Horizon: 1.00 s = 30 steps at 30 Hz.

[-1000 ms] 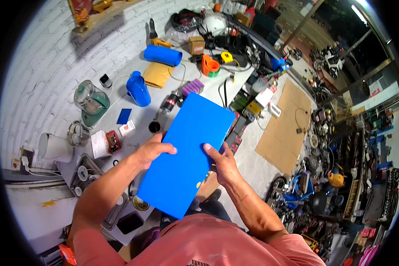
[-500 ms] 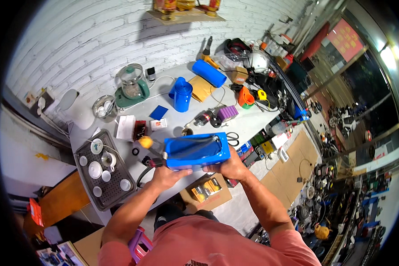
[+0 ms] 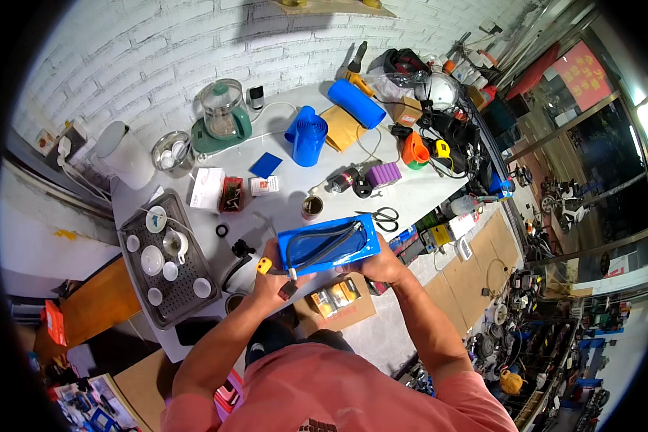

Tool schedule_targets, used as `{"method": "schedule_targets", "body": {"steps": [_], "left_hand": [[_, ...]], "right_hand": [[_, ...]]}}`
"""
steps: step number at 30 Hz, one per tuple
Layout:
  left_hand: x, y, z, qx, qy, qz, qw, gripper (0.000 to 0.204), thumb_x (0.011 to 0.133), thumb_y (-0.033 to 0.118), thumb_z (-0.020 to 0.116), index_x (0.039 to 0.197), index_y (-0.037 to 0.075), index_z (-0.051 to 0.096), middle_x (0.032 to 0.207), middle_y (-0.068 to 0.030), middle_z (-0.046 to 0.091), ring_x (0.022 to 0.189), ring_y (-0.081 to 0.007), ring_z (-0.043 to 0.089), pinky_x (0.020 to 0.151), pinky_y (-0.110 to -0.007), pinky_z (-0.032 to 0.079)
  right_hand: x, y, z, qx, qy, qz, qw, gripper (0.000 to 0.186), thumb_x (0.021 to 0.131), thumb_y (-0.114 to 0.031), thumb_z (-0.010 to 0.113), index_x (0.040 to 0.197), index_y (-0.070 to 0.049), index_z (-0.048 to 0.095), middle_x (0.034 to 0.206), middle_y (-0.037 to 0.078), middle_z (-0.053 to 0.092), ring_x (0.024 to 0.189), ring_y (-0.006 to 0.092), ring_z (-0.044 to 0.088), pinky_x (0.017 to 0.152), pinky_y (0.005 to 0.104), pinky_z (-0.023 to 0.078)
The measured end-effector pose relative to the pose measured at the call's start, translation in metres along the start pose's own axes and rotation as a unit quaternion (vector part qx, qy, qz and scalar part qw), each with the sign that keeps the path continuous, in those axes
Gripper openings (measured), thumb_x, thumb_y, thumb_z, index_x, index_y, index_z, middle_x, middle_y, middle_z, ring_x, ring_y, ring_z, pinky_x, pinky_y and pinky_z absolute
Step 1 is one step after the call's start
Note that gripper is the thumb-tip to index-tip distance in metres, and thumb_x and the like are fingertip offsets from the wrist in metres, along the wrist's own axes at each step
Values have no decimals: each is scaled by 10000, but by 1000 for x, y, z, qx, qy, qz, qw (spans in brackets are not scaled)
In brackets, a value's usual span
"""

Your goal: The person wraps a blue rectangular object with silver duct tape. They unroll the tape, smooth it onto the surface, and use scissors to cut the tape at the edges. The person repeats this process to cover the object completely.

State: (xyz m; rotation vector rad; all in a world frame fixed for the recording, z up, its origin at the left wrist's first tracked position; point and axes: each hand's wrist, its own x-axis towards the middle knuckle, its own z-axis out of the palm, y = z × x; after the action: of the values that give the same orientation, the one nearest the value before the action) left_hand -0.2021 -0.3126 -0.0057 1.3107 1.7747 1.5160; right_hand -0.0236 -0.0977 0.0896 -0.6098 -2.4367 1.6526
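Observation:
Between both hands I hold a blue-wrapped battery pack (image 3: 327,253) just over the near edge of the table. Grey cable lies along its top face, and a yellow connector (image 3: 264,265) dangles on a lead at its left end. My left hand (image 3: 269,284) grips the left end, its fingers partly hidden by the leads and a small dark plug (image 3: 287,290). At the right end my right hand (image 3: 386,263) is closed round the pack. Black-handled scissors (image 3: 387,219) lie on the table just beyond the right hand.
A dark tray (image 3: 182,291) with white cups sits at the left. Blue film rolls (image 3: 309,140), a glass kettle (image 3: 224,115) and a purple block (image 3: 384,174) stand farther back. An open jar (image 3: 312,207) is beyond the pack. A cardboard box (image 3: 354,314) is below the table edge.
The pack has tipped slightly, showing more of the cable on its top. The yellow connector has swung down beside my left hand. The whole view has shifted a little.

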Motion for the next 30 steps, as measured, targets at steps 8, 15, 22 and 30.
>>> {"method": "schedule_targets", "body": {"steps": [8,15,22,30], "left_hand": [[-1,7,2,41,41,-8,998,747,850,220,946,1436,-11,545,1345,-238,577,1226,-439,636,1020,-511,533],[-74,24,1,203,162,-104,960,627,884,214,873,1411,-15,621,1370,-269,628,1294,-486,596,1082,-520,513],[-192,0,-3,250,266,-211,907,293,932,48,791,1216,30,718,1018,-155,707,891,-336,716,792,-426,579],[-84,127,17,182,294,9,938,245,987,17,759,1232,20,763,903,-127,706,743,-218,697,659,-347,544]], "right_hand": [[-1,0,-8,-16,-32,-10,999,750,781,10,970,1451,-43,636,1319,99,741,1228,205,698,1054,403,585],[-24,31,-14,46,-5,82,996,1090,817,-96,986,1725,-86,382,1561,153,635,1439,274,595,1179,430,496],[-117,99,-13,29,-5,181,983,980,894,-211,955,1671,45,416,1567,263,614,1420,349,636,1110,458,567],[-180,110,-8,-11,-1,222,975,804,929,-251,919,1572,61,551,1517,260,654,1355,374,690,1031,451,621]]}}
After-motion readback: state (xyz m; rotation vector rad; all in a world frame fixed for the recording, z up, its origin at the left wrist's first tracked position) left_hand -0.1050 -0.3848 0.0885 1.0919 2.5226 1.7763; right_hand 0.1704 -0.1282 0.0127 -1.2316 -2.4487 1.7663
